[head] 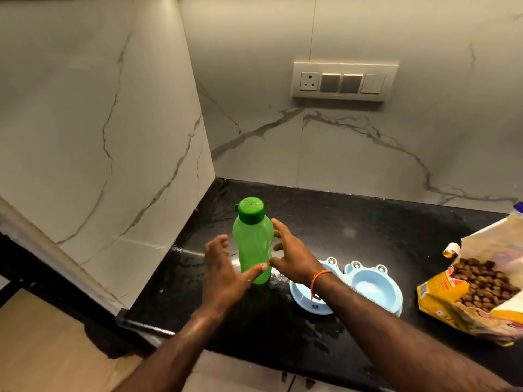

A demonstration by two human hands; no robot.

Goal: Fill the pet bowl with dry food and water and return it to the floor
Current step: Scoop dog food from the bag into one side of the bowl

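Both hands spread, holding nothing: L hand [223, 267] & R hand [291, 256] flank capped green bottle [252, 244] standing upright near counter's [368, 230] left edge, R closer; pet bowl [370, 287] sits empty toward front, right of it.

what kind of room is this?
Most likely a home kitchen: a black stone countertop meets marble-look wall tiles with a switch and socket panel. On the counter stand a green water bottle, a blue pet bowl and an open kibble bag.
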